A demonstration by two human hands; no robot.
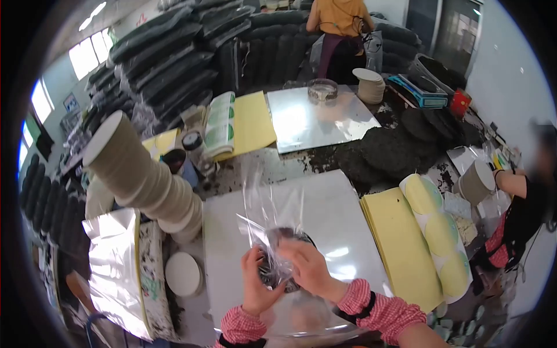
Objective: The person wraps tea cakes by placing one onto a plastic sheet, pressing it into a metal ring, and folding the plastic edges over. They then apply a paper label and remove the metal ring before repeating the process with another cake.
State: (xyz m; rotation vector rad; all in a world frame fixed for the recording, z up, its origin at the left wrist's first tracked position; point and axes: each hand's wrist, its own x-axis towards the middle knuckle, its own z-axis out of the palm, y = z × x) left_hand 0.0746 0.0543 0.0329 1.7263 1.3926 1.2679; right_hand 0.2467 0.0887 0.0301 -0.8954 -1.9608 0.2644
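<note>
A clear plastic bag (274,206) stands over the shiny board in front of me, its loose top pointing up and away. Something dark and round-edged (268,275) shows through its lower part; the fingers cover much of it. My left hand (258,283) is curled round the bag's left side, thumb along the bottom. On the other side my right hand (310,269) grips the bag, its fingers bent over the front and slightly blurred. Both wrists wear red checked sleeves. Below the hands lies the shiny board (232,226).
Tall stacked pale discs (145,180) lean at left, beside a single disc (184,274). Yellow sheets (400,243) with round green labels (441,232) lie right. Dark flat round cakes (389,153) sit beyond. A co-worker (513,214) is at right, another person (339,35) at the back.
</note>
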